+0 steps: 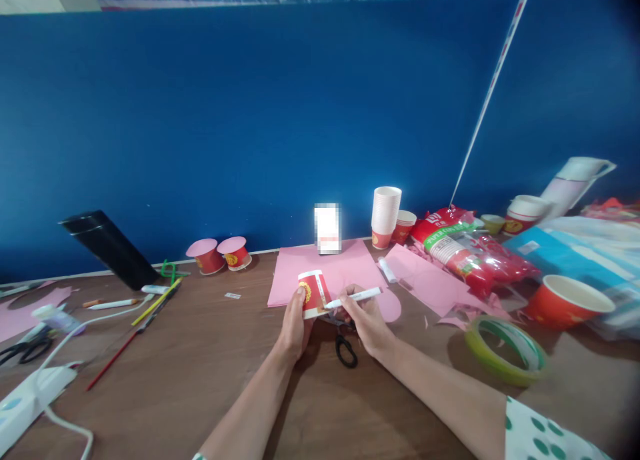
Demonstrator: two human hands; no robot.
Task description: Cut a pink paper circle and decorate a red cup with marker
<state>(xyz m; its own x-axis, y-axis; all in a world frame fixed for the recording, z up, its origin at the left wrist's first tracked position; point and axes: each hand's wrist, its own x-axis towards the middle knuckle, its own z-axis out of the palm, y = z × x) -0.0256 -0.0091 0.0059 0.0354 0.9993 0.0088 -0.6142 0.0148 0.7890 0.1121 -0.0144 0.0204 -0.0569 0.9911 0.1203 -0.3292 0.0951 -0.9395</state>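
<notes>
My left hand [295, 323] is closed on a red paper cup [313, 292] with a gold emblem and a white strip down its side. A white marker pen [361, 297] is gripped in my right hand [367, 323], its tip against or very close to the cup near the lower end of that strip. Beneath my right hand lies a pair of black-handled scissors [346, 351], their blades mostly hidden. Behind the cup, pink paper sheets [290, 267] lie on the brown table.
Two red cups with pink discs [203, 249] stand at the back left, near a tilted black bottle [107, 247]. Stacked paper cups [386, 213] and a red bag of cups [463, 247] are at the right. Nearer lie a tape roll [473, 343] and a power strip [30, 400].
</notes>
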